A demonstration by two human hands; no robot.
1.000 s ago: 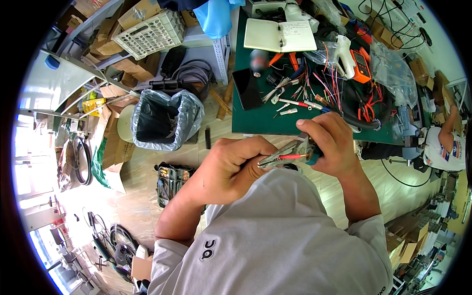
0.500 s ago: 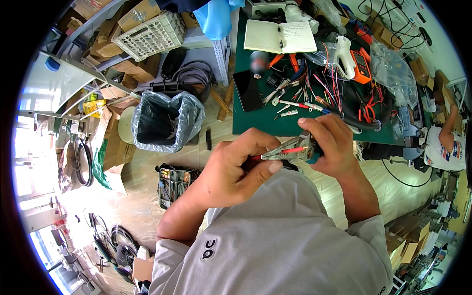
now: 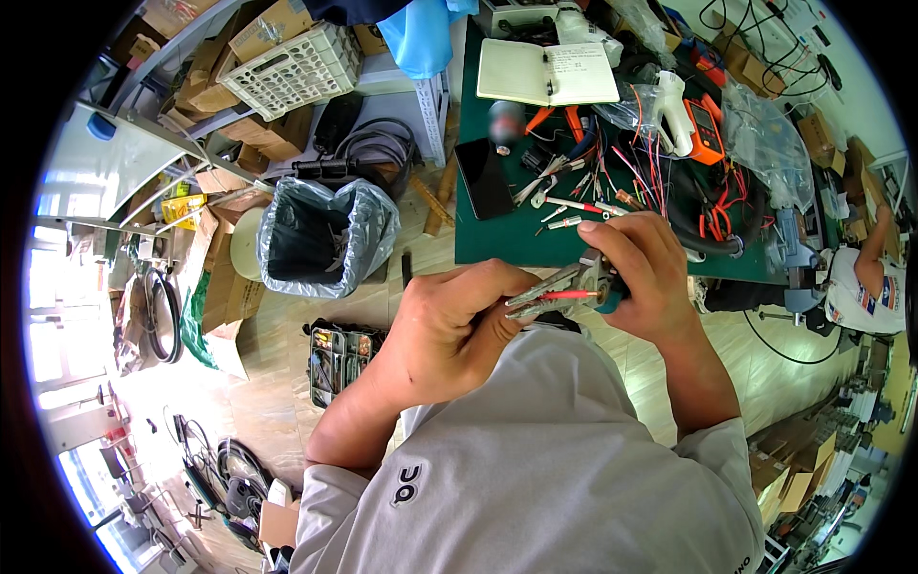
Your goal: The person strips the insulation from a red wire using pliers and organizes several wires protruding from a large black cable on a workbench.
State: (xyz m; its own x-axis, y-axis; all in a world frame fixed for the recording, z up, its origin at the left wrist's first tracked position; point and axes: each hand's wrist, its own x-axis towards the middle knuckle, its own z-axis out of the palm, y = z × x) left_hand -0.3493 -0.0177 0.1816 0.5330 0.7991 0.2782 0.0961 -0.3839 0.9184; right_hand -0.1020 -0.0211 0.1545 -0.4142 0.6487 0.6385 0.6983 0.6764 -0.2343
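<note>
My right hand grips a wire stripper with blue handles, its metal jaws pointing left. My left hand pinches a thin red wire and holds it in the stripper's jaws. Both hands hover over my lap, just in front of the near edge of a green work mat. On the mat beyond lie loose red and black wires, several small tools and a dark phone.
An open notebook, an orange multimeter and a white glue gun lie at the back of the bench. A bin lined with a plastic bag stands on the floor at left, a parts organiser below it. Another person sits at right.
My hands have stayed together in front of the mat. The left hand has shifted its pinch on the red wire, and the stripper has tilted slightly.
</note>
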